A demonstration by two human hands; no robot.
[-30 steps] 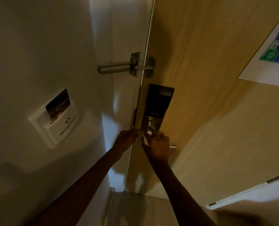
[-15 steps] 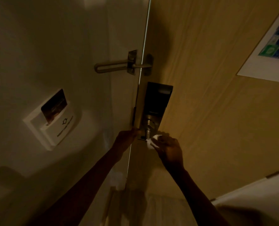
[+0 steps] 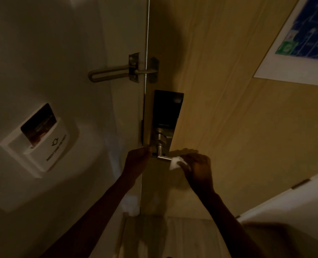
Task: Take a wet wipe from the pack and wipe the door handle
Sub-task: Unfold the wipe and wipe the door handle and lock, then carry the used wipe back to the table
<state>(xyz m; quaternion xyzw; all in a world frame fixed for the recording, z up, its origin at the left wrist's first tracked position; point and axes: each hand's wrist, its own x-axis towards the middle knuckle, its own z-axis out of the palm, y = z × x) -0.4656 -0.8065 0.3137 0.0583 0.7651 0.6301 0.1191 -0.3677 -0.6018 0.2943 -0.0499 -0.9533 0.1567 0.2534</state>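
Observation:
A metal lever door handle (image 3: 163, 157) sticks out below a black lock plate (image 3: 166, 112) on the wooden door (image 3: 219, 108). My right hand (image 3: 197, 168) is closed on a crumpled white wet wipe (image 3: 175, 162), which sits at the handle's right end. My left hand (image 3: 137, 161) rests against the door edge just left of the handle's base, fingers curled; whether it grips anything is unclear. The wipe pack is not in view.
A metal swing-bar door guard (image 3: 122, 71) spans the gap above the lock. A white key-card holder (image 3: 40, 140) with a dark card is on the wall at left. A framed plan (image 3: 303, 43) hangs on the door's upper right. A white panel edge (image 3: 284, 198) juts in lower right.
My right hand has slid the wipe rightward along the handle, from its base to its outer end. The left hand has stayed at the door edge. The view has shifted slightly.

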